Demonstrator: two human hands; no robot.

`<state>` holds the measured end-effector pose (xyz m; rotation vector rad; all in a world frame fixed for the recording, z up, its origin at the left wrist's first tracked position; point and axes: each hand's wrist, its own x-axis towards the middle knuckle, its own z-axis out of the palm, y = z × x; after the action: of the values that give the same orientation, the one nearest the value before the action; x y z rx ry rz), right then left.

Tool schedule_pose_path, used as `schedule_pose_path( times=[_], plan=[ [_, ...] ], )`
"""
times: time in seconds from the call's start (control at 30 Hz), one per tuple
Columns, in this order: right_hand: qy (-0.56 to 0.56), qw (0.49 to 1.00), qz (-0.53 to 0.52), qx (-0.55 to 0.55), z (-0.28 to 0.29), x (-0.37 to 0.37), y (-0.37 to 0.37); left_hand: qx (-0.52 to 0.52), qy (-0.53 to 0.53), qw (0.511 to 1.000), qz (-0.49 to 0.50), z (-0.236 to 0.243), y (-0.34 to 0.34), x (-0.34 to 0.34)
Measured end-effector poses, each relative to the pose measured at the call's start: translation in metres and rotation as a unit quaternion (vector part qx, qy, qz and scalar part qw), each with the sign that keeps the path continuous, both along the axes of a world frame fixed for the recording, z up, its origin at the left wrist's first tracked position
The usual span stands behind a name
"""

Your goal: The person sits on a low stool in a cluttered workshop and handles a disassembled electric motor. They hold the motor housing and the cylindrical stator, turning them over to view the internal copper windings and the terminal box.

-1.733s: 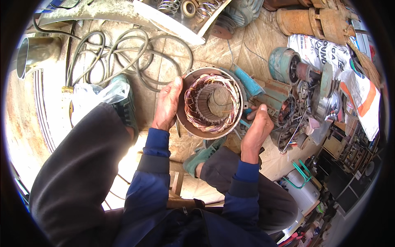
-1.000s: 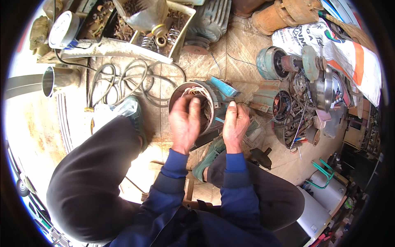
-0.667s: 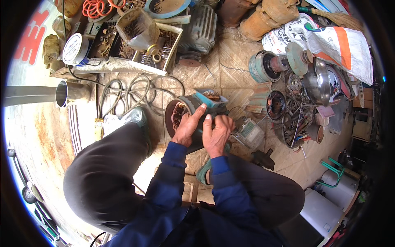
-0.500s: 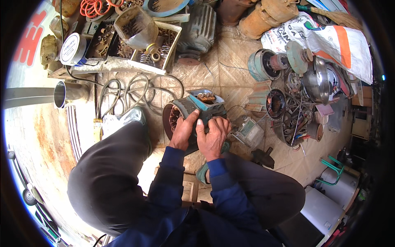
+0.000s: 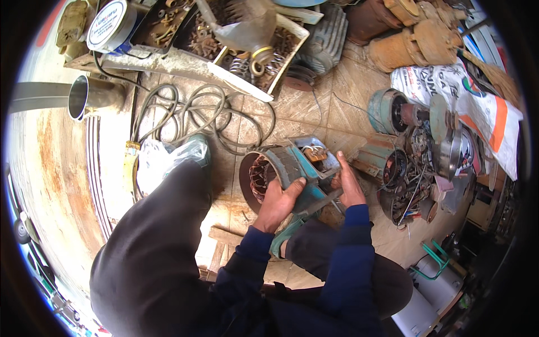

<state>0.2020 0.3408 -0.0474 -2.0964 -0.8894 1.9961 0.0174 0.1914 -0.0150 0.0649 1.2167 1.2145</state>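
Head view, the only one available: I see the motor housing (image 5: pixel 289 171) lying on its side on the tiled floor (image 5: pixel 314 106), directly ahead of the person's knees and between both hands. Its long axis runs roughly left to right across the picture, with the open end and the copper windings (image 5: pixel 260 178) facing the person's left and the terminal box (image 5: pixel 315 153) on the upper right. The left hand (image 5: pixel 279 200) is closed over the near rim of the housing, fingers wrapped onto the blue-green casing and thumb on top. The right hand (image 5: pixel 348 184) rests against the far right end of the housing, fingers partly curled; I cannot tell whether it grips the casing or only steadies it. The left hand sits nearer the open end, the right hand nearer the terminal box. A flat metal bar (image 5: pixel 319 203) lies just below the housing between the two hands. A coil of grey cable (image 5: pixel 196 115) lies on the floor beyond and to the left, well apart. More motor parts (image 5: pixel 415 151) are heaped to the right, near the right hand.
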Motion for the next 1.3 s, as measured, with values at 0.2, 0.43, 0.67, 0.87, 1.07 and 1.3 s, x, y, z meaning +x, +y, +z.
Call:
schedule_pose_path(
  times=[0.2, 0.43, 0.67, 0.87, 1.07, 1.3],
  plan=[
    [0.020, 0.999, 0.021, -0.033, -0.058, 0.028, 0.015, 0.021, -0.002, 1.000, 0.021, -0.001, 0.003, 0.003],
    [-0.063, 0.988, 0.141, 0.004, -0.053, 0.038, 0.013, 0.017, -0.028, 0.999, 0.028, -0.019, -0.006, -0.006],
    [-0.132, 0.954, 0.232, 0.133, 0.013, -0.012, 0.021, -0.015, -0.121, 0.990, 0.071, -0.039, -0.016, -0.010],
    [-0.101, 0.944, 0.235, 0.208, 0.020, -0.015, 0.022, -0.021, -0.160, 0.979, 0.123, -0.067, -0.019, 0.002],
    [-0.147, 0.866, 0.321, 0.354, 0.039, -0.047, -0.002, -0.011, -0.184, 0.956, 0.229, -0.109, -0.028, 0.015],
    [-0.223, 0.839, 0.317, 0.382, 0.070, -0.082, -0.039, 0.022, -0.231, 0.939, 0.254, -0.134, -0.049, 0.019]
  ],
)
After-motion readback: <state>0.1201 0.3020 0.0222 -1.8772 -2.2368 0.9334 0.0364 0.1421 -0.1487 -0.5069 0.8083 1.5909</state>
